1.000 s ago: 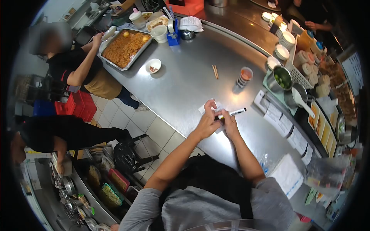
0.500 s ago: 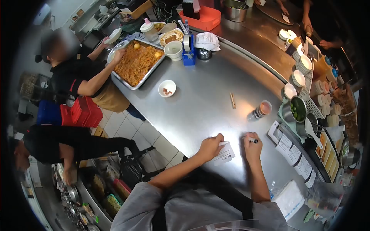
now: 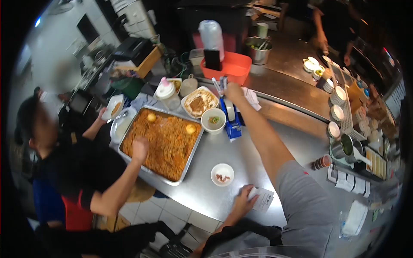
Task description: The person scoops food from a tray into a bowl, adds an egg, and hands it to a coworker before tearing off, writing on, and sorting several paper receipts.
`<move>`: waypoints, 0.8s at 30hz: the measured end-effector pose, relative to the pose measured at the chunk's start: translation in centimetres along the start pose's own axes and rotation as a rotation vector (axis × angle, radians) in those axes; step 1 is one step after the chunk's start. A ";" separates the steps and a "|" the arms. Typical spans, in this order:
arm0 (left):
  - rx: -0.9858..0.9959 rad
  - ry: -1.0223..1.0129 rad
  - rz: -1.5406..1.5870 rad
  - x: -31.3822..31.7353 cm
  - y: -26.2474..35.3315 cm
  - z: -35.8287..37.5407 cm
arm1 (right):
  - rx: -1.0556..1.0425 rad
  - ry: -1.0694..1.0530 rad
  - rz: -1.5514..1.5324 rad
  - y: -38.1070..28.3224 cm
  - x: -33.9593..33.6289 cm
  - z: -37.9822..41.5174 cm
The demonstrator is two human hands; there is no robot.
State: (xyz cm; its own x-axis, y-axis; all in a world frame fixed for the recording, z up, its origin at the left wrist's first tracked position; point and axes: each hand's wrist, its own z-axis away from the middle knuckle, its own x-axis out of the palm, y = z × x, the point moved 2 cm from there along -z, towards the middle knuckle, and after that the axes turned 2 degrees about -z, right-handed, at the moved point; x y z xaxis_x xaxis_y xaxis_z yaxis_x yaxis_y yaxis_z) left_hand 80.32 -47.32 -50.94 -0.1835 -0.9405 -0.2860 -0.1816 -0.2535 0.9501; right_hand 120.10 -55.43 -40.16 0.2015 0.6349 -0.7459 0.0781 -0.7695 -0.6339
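In the head view, my left hand (image 3: 243, 202) is closed on white paper slips (image 3: 263, 198) with handwriting, low over the steel table's near edge. My right arm stretches forward, and my right hand (image 3: 233, 92) is curled at the top of a blue tape dispenser (image 3: 232, 129). Markers (image 3: 217, 85) stand upright just left of those fingers. Whatever my right fingers grip is hidden by the hand. A small white bowl (image 3: 222, 175) with reddish bits lies near my left hand. Beside the dispenser is a white cup (image 3: 213, 121) with green scraps inside.
A co-worker at left reaches a hand (image 3: 140, 149) over a large tray (image 3: 186, 175) of orange-brown rice or noodles. An orange-red bin (image 3: 241, 69) stands at the back. On the right are a cup of red sauce (image 3: 321, 162), stacked bowls (image 3: 339, 95) and order slips (image 3: 352, 184).
My right hand, which held a marker above the table, has reached forward to the tape dispenser. My left hand keeps the slips. The view has turned left, and the co-worker's hand is over the tray.
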 end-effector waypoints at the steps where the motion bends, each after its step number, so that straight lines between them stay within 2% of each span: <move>1: 0.012 0.002 0.035 -0.4 0.3 0.1 | 0.033 -0.069 0.001 1.3 1.2 -0.4; 3: 0.020 -0.045 0.029 -0.6 0.5 0.0 | 0.040 0.010 -0.019 -0.8 -1.8 2.2; 5: 0.026 -0.105 0.025 -0.3 0.9 0.2 | -0.100 0.150 -0.184 0.0 -4.8 5.9; 6: -0.012 -0.115 -0.044 -0.5 1.1 0.2 | -0.291 0.315 -0.197 -0.6 -8.1 10.4; 7: -0.039 -0.127 -0.117 -0.5 1.3 0.1 | -0.119 -0.006 -0.091 2.5 -8.7 14.2; 8: 0.009 -0.206 -0.108 -0.6 1.6 0.1 | -0.159 -0.081 -0.410 3.3 -10.8 19.5; 9: -0.036 -0.227 0.045 -0.7 1.8 0.1 | -0.077 -0.256 -0.367 3.2 -13.2 25.5; 10: -0.092 -0.264 0.194 -0.3 2.3 -0.1 | 0.002 -0.549 -0.207 5.9 -13.0 30.9; 12: -0.073 -0.426 0.307 2.1 4.1 -0.5 | 0.267 -0.568 -0.379 8.8 -13.7 42.6; 13: -0.117 -0.473 0.402 3.1 5.2 -0.4 | 0.262 -0.432 -0.471 8.3 -15.4 47.0; 14: -0.070 -0.615 0.352 4.8 6.8 -0.3 | 0.426 -0.381 -0.464 8.1 -17.2 50.3; 15: -0.058 -0.701 0.343 6.9 9.0 0.1 | 0.475 -0.308 -0.480 8.5 -18.5 53.6; 17: 0.041 -0.922 0.336 11.6 13.6 1.8 | 0.567 0.220 -0.478 9.4 -21.2 59.7; 19: 0.097 -1.018 0.358 17.0 16.6 4.0 | 0.706 0.515 -0.480 9.9 -25.1 64.7; 20: 0.207 -1.044 0.333 19.8 17.9 5.2 | 0.709 0.643 -0.424 11.0 -26.1 67.3; 21: 0.309 -1.056 0.304 22.4 19.4 6.9 | 0.863 0.676 -0.474 10.5 -28.7 69.4; 23: -0.233 -1.195 0.483 27.4 22.3 11.0 | 0.705 1.033 -0.450 12.8 -30.9 74.3; 24: -0.325 -1.233 0.662 30.2 23.7 13.1 | 0.677 1.160 -0.540 13.2 -32.7 76.4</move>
State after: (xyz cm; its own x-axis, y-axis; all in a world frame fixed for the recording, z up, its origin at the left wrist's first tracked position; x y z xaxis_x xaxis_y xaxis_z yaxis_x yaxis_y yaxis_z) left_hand 57.79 -78.76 -38.72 -0.8805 -0.1541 0.4483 0.4604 -0.0529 0.8861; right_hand 39.96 -81.06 -39.79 0.9861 0.1658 -0.0138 -0.0021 -0.0702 -0.9975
